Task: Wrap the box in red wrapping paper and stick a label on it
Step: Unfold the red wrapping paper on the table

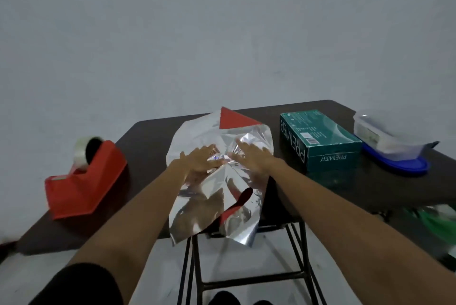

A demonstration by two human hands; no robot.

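A sheet of wrapping paper (197, 129) lies silver side up in the middle of the dark table (148, 137); its red side shows at a folded far corner and near the front edge, where it hangs over the table. My left hand (199, 159) and my right hand (251, 156) lie flat on the crinkled paper, fingers straight, pressing it down side by side. A green PREMIER box (318, 139) stands to the right of the paper, apart from both hands.
A red tape dispenser (84, 176) with a roll of clear tape sits at the table's left end. At the far right a clear plastic container (385, 132) rests on a blue lid. Metal table legs show below the front edge.
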